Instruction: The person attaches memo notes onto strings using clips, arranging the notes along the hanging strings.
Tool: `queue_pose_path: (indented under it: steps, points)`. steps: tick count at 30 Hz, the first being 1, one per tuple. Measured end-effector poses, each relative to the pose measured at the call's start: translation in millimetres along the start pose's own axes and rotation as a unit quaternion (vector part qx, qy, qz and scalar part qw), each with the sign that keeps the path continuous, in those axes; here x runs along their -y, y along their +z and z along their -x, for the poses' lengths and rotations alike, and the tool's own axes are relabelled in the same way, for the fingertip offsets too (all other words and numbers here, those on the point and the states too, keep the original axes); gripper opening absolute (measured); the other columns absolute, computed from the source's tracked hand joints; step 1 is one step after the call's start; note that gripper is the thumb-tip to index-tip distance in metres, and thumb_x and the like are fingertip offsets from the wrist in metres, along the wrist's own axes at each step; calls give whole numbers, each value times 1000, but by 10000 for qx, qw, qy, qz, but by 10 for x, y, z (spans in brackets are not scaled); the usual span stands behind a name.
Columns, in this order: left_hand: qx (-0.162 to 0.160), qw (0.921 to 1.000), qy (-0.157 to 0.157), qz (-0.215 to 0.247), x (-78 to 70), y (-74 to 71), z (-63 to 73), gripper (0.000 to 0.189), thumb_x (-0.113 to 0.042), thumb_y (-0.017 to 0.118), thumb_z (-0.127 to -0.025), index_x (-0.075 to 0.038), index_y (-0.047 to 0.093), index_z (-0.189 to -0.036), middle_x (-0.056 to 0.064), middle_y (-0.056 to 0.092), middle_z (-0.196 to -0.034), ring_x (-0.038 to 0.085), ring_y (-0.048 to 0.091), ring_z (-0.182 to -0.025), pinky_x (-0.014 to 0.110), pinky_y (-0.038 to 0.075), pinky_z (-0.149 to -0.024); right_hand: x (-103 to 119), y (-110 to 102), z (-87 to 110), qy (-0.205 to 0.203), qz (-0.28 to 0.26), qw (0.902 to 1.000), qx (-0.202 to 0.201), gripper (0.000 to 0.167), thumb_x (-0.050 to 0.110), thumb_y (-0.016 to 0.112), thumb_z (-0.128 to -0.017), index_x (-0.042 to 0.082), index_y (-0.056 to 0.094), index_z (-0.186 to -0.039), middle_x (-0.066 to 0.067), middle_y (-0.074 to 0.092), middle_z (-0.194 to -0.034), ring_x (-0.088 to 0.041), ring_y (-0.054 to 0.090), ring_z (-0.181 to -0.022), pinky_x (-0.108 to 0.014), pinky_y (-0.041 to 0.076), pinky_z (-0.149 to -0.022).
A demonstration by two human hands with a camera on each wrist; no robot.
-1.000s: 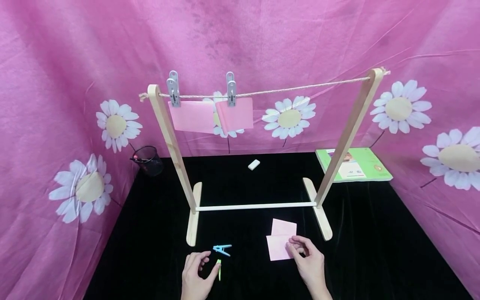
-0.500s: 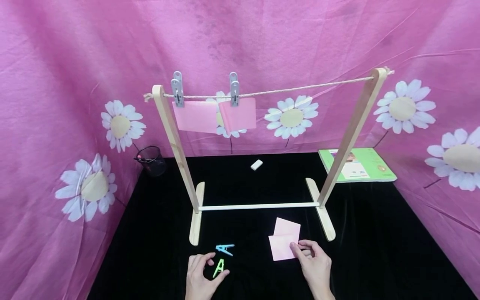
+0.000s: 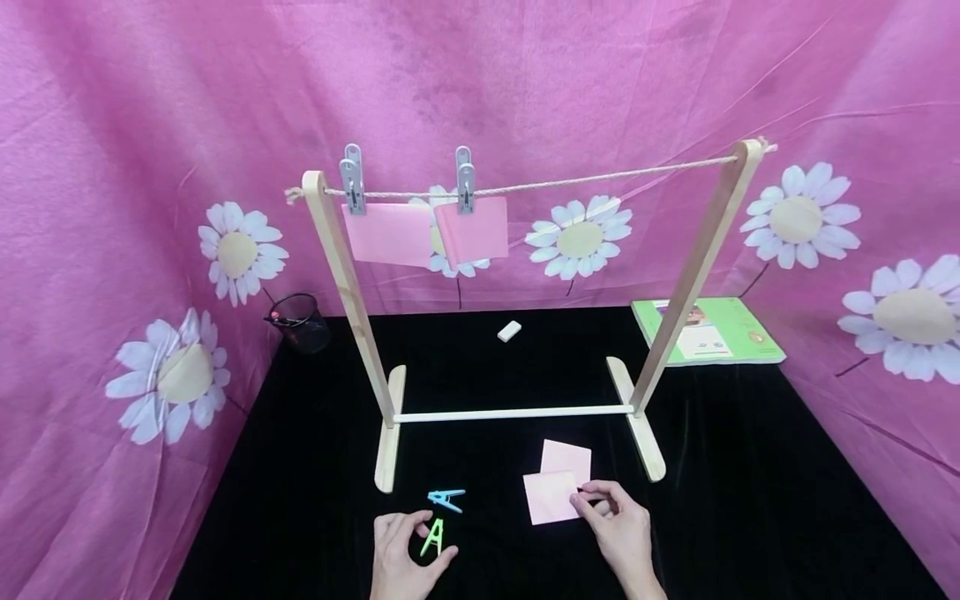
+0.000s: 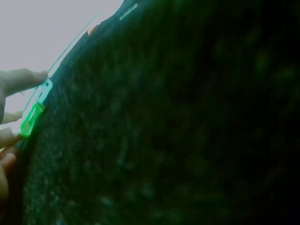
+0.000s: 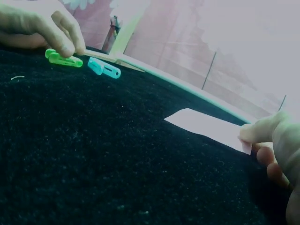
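Gathering step, apparently: the right hand (image 3: 621,527) pinches a square pink paper sheet (image 3: 550,497); the left hand (image 3: 400,552), fingers wide apart, frames a green A-shaped plastic clothespin (image 3: 437,527) on the black cloth-covered worktop (image 3: 750,500). The next move likely calls for narrowing them onto it.

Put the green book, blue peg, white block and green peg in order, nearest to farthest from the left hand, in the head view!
1. Green peg: right beside the left hand, in the gap by the thumb.
2. Blue peg: just beyond the green one.
3. White block: behind the wooden bar.
4. Green book: far back, on the right.
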State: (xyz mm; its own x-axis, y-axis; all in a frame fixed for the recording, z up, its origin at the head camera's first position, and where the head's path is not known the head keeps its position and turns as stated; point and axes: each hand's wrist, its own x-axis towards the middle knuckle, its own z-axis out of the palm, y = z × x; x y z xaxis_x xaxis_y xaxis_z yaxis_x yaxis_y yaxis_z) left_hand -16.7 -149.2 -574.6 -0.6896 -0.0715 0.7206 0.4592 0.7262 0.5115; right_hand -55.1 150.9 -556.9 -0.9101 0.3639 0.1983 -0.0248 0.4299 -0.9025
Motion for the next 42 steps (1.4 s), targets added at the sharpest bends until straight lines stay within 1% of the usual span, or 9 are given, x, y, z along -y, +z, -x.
queue_pose_path:
  steps: [3,7,10,14,20,27,31,37,42]
  points:
    - [-14,9998,182,-55,1,4,6,63,-18,95,-35,-9,72,-93,-9,58,-77,13,45,-86,22,34,-84,0,-6,-1,-46,-210,9998,-4,22,-5,86,-71,6,72,-82,-1,73,-69,4,53,-48,-13,40,-45]
    - [22,9994,339,-17,6,-5,-5,64,-15,94,-34,-9,72,-94,-9,59,-77,15,46,-85,23,34,-84,-15,-16,-19,21,-613,9981,-56,20,-10,82,-73,4,72,-84,6,71,-69,2,52,-48,-15,38,-43]
    - [111,9995,281,-79,-1,-37,-5,67,-15,95,-32,-9,72,-94,-10,59,-78,13,46,-86,22,34,-84,-25,-21,-29,121,-913,9958,-6,20,-13,79,-76,1,73,-89,11,68,-69,2,49,-48,-18,38,-43]
    - [283,9991,87,-288,-25,-97,4,69,-15,96,-29,-12,72,-93,-14,58,-80,11,46,-90,22,31,-83,-21,-25,-31,171,-1137,9934,49,20,-14,76,-78,-1,73,-92,13,64,-69,1,47,-47,-22,37,-42]
    - [457,9977,-85,-499,-51,-170,-17,65,-15,96,-33,-14,72,-93,-18,58,-78,9,47,-89,23,24,-78,-13,-34,-28,143,-1235,9922,34,19,-15,76,-78,-3,73,-92,12,64,-69,1,46,-47,-26,35,-42]
    - [237,9992,-125,-290,-79,-224,-133,57,-11,92,-40,-10,73,-94,-14,65,-78,11,50,-87,24,23,-76,-8,-47,-28,262,-1338,9906,76,18,-14,76,-78,-3,73,-93,10,65,-71,2,47,-50,-27,35,-43]
    - [224,9994,-150,-216,-114,-246,-229,55,-11,92,-43,-9,73,-95,-14,66,-79,10,50,-87,24,24,-77,-11,-55,-29,252,-1328,9908,72,18,-14,76,-78,-4,73,-93,10,66,-70,1,46,-50,-28,34,-43]
    - [354,9992,-168,69,-172,-190,-327,56,-8,94,-45,-9,73,-97,-13,68,-80,10,51,-88,24,25,-78,13,-59,-20,194,-1320,9910,94,16,-12,76,-80,-4,73,-94,10,64,-70,1,47,-50,-23,37,-43]
    - [387,9990,-166,160,-201,-102,-352,50,-15,96,-49,-9,73,-93,-11,67,-80,9,52,-86,23,26,-77,16,-46,-2,14,-1369,9905,109,15,-12,75,-80,-6,73,-93,10,63,-68,0,48,-49,-19,39,-45]
